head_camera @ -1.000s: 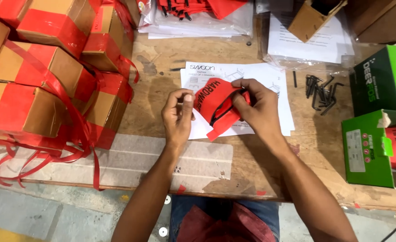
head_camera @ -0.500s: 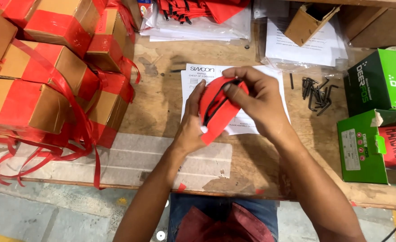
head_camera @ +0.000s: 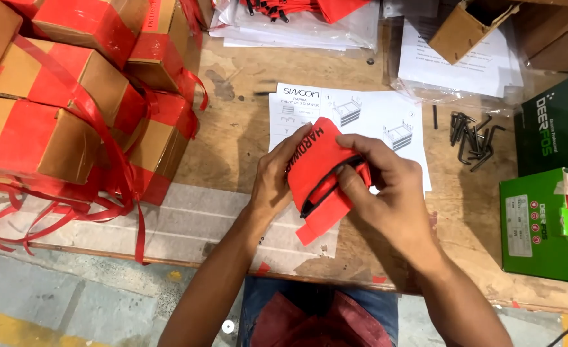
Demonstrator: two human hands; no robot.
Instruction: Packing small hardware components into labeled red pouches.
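Red zip pouch (head_camera: 319, 170), contents hidden, perhaps empty

Bright, even light from above; soft small shadows under the arms on the tabletop (head_camera: 232, 148), everything sharp, no glare

pouch (head_camera: 319, 164): red cloth, black zip, black lettering
sheet (head_camera: 374, 115): white, black line drawings
boxes at nine o'clock (head_camera: 46, 122): brown card, red tape bands
cartons at three o'clock (head_camera: 544, 212): green, white print
keys (head_camera: 473, 138): black
surface (head_camera: 232, 135): tan wood
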